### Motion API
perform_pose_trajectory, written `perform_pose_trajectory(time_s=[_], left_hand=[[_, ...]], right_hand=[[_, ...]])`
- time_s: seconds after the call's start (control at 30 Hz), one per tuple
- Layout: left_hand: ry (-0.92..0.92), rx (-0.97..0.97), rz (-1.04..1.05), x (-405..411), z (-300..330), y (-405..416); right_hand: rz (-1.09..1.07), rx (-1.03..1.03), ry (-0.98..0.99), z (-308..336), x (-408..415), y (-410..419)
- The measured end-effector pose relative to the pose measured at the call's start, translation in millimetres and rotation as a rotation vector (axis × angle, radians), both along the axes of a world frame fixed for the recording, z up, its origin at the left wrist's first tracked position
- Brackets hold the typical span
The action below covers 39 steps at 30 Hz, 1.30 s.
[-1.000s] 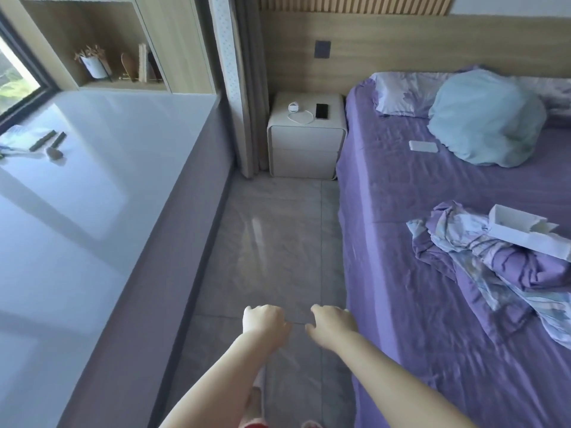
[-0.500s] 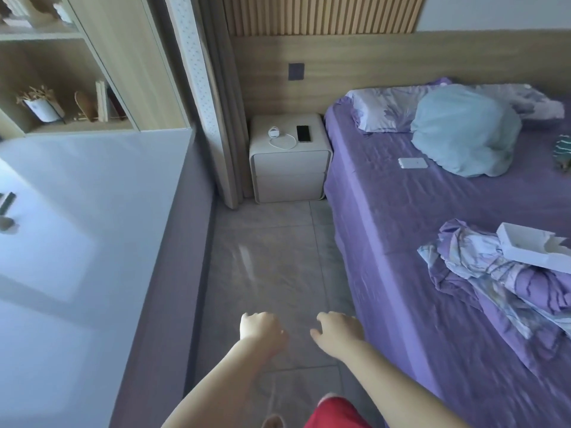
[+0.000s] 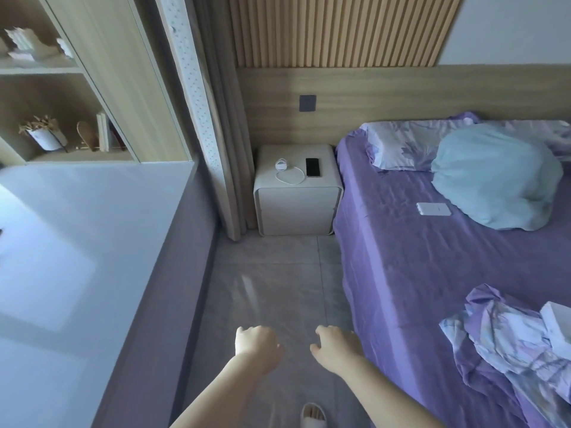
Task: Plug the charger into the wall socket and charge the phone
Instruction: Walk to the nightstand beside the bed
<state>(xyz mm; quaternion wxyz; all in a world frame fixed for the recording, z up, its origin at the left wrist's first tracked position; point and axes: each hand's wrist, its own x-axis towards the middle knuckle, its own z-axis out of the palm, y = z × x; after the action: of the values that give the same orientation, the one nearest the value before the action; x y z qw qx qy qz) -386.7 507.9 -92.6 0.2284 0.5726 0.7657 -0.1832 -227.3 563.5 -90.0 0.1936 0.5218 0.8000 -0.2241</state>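
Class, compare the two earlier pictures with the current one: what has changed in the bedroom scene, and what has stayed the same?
The person has walked forward along the aisle beside the bed, so the nightstand and wall socket appear nearer. The view has swung right; the window has left the frame. Both hands, left hand and right hand, remain empty, loosely curled, held out in front. The charger and phone lie untouched on the nightstand.

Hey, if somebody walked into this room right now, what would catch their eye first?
Probably the big bed with its purple sheet along the right side, with a pale blue pillow near the headboard. Next, the small white nightstand in the far corner beside it, where a black phone and a white charger with its looped cable lie. A dark wall socket sits on the wood panel just above.
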Motion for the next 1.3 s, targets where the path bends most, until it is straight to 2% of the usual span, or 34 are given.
perform_pose_trajectory(time_s=[0.2, 0.5, 0.9, 1.3], left_hand=[[-0.012, -0.009, 0.052, 0.6, 2.7, 65.6], [-0.080, -0.040, 0.072, -19.3, 2.6, 152.6], [-0.026, 0.011, -0.107, -123.5, 13.1, 302.9], [-0.030, 0.022, -0.155, -155.1, 17.8, 407.5]], right_hand=[[0.021, -0.012, 0.008, 4.5, -7.1, 81.6], [-0.006, -0.041, 0.004, -1.7, -30.8, 159.3], [-0.187, 0.011, 0.040, 14.8, -120.8, 280.5], [-0.201, 0.050, 0.059, 17.2, -160.0, 375.2]])
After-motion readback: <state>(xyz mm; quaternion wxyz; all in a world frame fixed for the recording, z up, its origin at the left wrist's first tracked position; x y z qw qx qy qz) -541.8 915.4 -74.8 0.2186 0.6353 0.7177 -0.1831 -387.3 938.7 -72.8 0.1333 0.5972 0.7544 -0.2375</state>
